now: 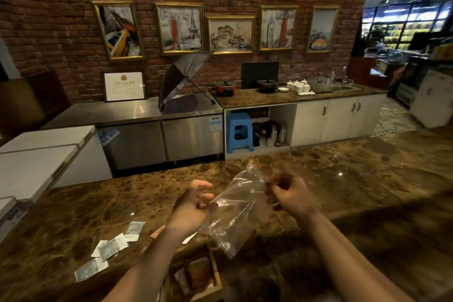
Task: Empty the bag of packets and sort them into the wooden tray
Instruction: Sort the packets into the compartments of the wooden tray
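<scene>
A brown marble countertop [343, 179] fills the lower half of the view; its far edge runs across the middle, above a floor gap before steel cabinets, and the stretch to the right of the hands is bare and unobstructed, while the left part carries scattered items. Both hands are raised above the counter near its middle, holding a clear plastic bag [235, 206] stretched between them; it looks crumpled, see-through and empty, hanging down to a point over the tray. The left hand [191, 206] pinches the bag's left edge between thumb and curled fingers; the right hand [289, 193] grips the upper right corner with fingers closed, blurred. Below the bag, at the near edge, sits the wooden tray [217, 274], with brownish packets inside, partly hidden by the left forearm. Left of it, several white and grey-green packets [110, 247] lie loose on the counter, and two thin orange and pale sticks [158, 231] lie near the left wrist.
</scene>
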Demonstrator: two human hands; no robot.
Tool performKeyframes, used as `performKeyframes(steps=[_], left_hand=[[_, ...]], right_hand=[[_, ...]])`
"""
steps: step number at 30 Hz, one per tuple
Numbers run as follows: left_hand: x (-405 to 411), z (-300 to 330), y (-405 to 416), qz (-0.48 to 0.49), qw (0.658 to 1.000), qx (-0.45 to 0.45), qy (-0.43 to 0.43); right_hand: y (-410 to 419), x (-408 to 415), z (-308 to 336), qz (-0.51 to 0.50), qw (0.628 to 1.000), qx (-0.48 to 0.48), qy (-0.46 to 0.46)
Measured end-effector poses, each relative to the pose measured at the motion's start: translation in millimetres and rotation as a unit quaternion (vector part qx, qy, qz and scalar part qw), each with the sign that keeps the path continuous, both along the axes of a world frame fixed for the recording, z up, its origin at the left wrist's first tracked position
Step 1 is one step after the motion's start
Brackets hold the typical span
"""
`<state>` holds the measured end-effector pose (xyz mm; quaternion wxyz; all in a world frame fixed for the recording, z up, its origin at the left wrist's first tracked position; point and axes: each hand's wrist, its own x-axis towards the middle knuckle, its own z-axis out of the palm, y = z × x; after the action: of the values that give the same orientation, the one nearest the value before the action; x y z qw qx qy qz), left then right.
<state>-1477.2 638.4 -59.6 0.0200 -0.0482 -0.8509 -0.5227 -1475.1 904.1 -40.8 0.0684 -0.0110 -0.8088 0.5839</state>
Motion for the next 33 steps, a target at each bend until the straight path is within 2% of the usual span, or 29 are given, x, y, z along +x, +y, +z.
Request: performKeyframes(steps=[4,8,13,17,20,24,26,28,30,33], left_hand=[[-5.4,-12.9,32.9,-0.021,0.998,-0.062,0.004],[-5.2,-22.6,57.7,-0.046,0.994,-0.096,0.003],[-9.1,-24.7,53.0,-0.054,0.993,-0.103,-0.007],[-10.6,-28.3,29.2,-0.035,0.995,-0.095,-0.004],[-7.4,-30.4,5.4,-0.002,0.995,-0.100,0.002],[0.1,-31.2,-34.0,0.048,0.992,-0.111,0.028],[6.8,-30.8,-57.8,0.071,0.990,-0.121,0.019],[16.6,-30.9,-82.5,0.098,0.987,-0.124,-0.001],[27.9,-34.1,-106.5,0.128,0.985,-0.117,-0.002],[48.1,-41.4,-139.1,0.160,0.980,-0.118,0.001]], right_hand=[[30.3,0.5,-28.3,-0.092,0.993,0.075,-0.023],[61.8,7.4,-56.2,-0.167,0.980,0.071,-0.085],[94.3,23.6,-88.0,-0.191,0.948,0.154,-0.203],[95.4,33.0,-93.0,-0.215,0.923,0.240,-0.212],[82.2,30.7,-84.6,-0.193,0.918,0.301,-0.173],[49.4,23.1,-70.6,-0.167,0.931,0.301,-0.121],[27.7,18.5,-66.4,-0.113,0.941,0.306,-0.086],[3.0,12.3,-62.3,-0.045,0.949,0.297,-0.093],[-23.5,8.3,-58.0,0.001,0.946,0.301,-0.121],[-67.5,4.5,-61.7,0.064,0.930,0.346,-0.107]])
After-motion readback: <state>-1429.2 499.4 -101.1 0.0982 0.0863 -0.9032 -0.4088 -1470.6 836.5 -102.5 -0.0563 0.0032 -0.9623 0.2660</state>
